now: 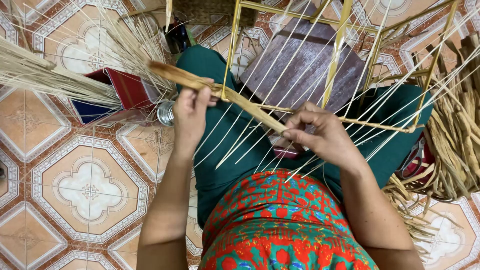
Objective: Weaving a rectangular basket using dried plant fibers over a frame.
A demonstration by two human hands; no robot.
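I see one flat tan strip (pixel 220 92) running on a slant from upper left to lower right, across my lap. My left hand (pixel 190 117) is closed round it near the middle, thumb and fingers wrapped over the top, so a long free end sticks out past the hand toward the upper left. My right hand (pixel 325 135) pinches the lower end of the strip between thumb and fingertips, the other fingers curled in. The strip spans the gap between the two hands and touches both.

It crosses the bottom rail of a yellow frame (pixel 345 120), one frame, which stands over my knees with thin uprights rising out of the top of the view. Many pale thin splints (pixel 300 55) fan up from near my right hand through the frame; I cannot count them, as they overlap.

Under the frame lies one dark wooden board (pixel 305 65). To my left sits one red and blue box (pixel 120 92) with a bundle of pale straw (pixel 45 75) lying across it, and one small metal can (pixel 165 113) just beside my left wrist. On my right there is a heap of wide dried leaves (pixel 455 140). The floor (pixel 85 190) is patterned tile. I wear green trousers (pixel 225 165) and a red flowered top (pixel 280 220).
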